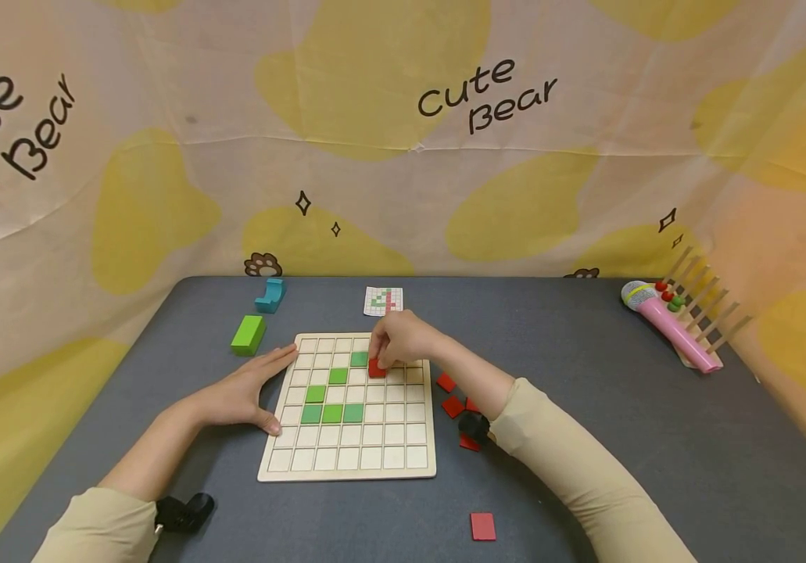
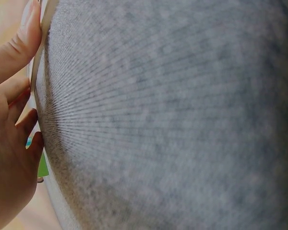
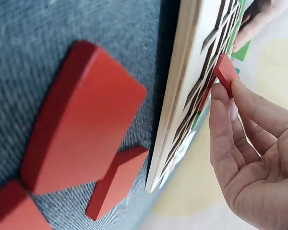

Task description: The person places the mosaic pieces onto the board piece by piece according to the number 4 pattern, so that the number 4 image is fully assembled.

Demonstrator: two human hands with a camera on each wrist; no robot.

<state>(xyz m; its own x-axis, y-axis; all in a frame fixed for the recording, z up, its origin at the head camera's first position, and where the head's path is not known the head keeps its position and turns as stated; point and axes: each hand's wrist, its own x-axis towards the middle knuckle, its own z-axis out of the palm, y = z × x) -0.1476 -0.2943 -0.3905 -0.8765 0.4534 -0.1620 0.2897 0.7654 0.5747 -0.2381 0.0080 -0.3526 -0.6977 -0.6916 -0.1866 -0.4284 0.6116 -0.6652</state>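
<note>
The grey table (image 1: 621,438) is carrying everything, with the wooden grid board (image 1: 349,461) lying at its middle, green tiles (image 1: 332,413) sitting in several of its squares. The left hand (image 1: 244,395) is resting flat against the board's left edge, fingers straight, gripping nothing. The right hand (image 1: 403,338) is hovering over the upper rows, its fingertips (image 3: 221,96) pinching a red tile (image 1: 377,367) down at a square just beside a green one. Loose red tiles (image 1: 453,406) are lying right of the board, near the right forearm.
</note>
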